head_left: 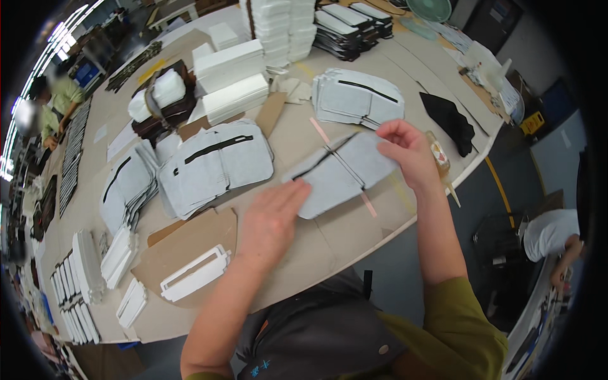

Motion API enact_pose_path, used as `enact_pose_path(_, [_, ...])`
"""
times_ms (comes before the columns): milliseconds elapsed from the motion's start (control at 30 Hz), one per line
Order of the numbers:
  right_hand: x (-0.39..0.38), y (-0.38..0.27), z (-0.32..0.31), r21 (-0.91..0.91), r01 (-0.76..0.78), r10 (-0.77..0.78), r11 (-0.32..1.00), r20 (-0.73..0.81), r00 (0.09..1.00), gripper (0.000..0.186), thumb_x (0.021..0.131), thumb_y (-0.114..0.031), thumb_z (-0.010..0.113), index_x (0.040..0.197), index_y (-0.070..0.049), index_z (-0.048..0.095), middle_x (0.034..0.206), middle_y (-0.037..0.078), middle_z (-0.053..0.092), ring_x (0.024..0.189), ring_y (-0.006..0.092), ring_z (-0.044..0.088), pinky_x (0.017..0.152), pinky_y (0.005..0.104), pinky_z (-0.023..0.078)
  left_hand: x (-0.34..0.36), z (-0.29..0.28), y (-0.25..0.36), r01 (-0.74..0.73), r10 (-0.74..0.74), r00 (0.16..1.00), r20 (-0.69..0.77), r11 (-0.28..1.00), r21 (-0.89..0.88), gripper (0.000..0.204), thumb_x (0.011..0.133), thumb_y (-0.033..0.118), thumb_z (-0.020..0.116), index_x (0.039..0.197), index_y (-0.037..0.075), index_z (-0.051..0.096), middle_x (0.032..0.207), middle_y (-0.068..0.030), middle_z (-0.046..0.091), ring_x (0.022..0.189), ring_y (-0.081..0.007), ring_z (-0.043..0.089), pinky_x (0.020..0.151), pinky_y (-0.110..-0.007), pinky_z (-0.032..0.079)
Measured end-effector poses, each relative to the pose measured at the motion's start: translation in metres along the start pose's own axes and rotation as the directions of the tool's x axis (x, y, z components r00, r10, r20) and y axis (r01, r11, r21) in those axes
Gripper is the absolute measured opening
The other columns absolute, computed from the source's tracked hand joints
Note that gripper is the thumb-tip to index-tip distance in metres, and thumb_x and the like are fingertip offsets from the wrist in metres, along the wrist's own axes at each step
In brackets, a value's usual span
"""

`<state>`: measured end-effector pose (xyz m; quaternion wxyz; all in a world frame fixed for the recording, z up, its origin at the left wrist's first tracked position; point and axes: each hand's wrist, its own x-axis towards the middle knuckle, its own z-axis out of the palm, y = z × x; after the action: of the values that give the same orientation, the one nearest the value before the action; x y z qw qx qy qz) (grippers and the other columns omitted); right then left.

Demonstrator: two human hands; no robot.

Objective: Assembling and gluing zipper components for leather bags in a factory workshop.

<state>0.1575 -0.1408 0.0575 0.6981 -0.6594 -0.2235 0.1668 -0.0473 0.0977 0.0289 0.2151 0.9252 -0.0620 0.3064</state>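
Observation:
A light grey, flat fabric panel [342, 180] with rounded ends lies slanted in front of me. A black strip runs along its upper left edge, and dark lines cross its middle. My right hand [408, 152] pinches its upper right corner between thumb and fingers. On its left end rest the fingertips of my left hand [272, 218], stretched out and flat. Just beyond is a stack of similar panels [358, 98] with a black slot. Left of my hands lie a larger stack of panels [215, 158] and a fanned stack of panels [130, 183].
White slotted frames [196, 273] lie on brown cardboard [183, 240] at left. White block stacks [237, 98] and tall white piles [278, 31] stand behind. A black fabric piece [446, 120] and a tape roll [438, 155] sit near the table's right edge. Other people are seated at both sides.

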Motion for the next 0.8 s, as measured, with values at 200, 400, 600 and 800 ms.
enact_pose_path(200, [-0.047, 0.044, -0.060, -0.635, -0.012, -0.095, 0.773, -0.133, 0.987, 0.027, 0.082, 0.005, 0.070, 0.108, -0.005, 0.069, 0.106, 0.001, 0.067, 0.101, 0.0119, 0.062, 0.086, 0.0255, 0.050, -0.010, 0.044, 0.033, -0.049, 0.044, 0.974, 0.224, 0.999, 0.016, 0.043, 0.079, -0.003, 0.061, 0.120, 0.001, 0.071, 0.129, -0.0148, 0.070, 0.121, -0.0314, 0.066, 0.101, -0.043, 0.051])
enact_pose_path(400, [-0.041, 0.030, -0.015, -0.690, 0.372, -0.267, 0.621, 0.260, 0.928, 0.032, 0.081, -0.002, 0.077, 0.113, -0.006, 0.073, 0.125, 0.009, 0.071, 0.121, 0.0298, 0.062, 0.105, 0.0403, 0.047, -0.014, 0.041, 0.037, 0.001, -0.016, 0.969, 0.246, 0.998, 0.062, 0.043, 0.080, -0.001, 0.061, 0.121, 0.001, 0.071, 0.131, -0.0128, 0.070, 0.125, -0.0303, 0.064, 0.105, -0.044, 0.048])
enact_pose_path(600, [-0.032, 0.043, -0.013, -0.659, 0.448, -0.163, 0.604, 0.448, 0.879, 0.044, 0.083, -0.006, 0.078, 0.126, -0.007, 0.071, 0.141, 0.011, 0.065, 0.136, 0.0328, 0.055, 0.116, 0.0450, 0.039, 0.002, 0.013, 0.049, 0.014, -0.101, 0.891, 0.444, 0.981, 0.195, 0.041, 0.083, 0.002, 0.063, 0.123, 0.000, 0.070, 0.134, -0.0149, 0.068, 0.133, -0.0307, 0.058, 0.112, -0.043, 0.043])
enact_pose_path(800, [-0.028, 0.038, -0.028, -0.692, 0.216, -0.245, 0.689, 0.058, 0.968, 0.035, 0.089, -0.015, 0.076, 0.122, -0.006, 0.070, 0.124, 0.013, 0.070, 0.124, 0.0324, 0.061, 0.105, 0.0424, 0.048, 0.025, 0.050, 0.053, 0.168, -0.152, 0.895, 0.419, 0.986, -0.001, 0.046, 0.097, 0.013, 0.062, 0.140, -0.005, 0.056, 0.149, -0.0220, 0.055, 0.143, -0.0377, 0.048, 0.117, -0.050, 0.037])
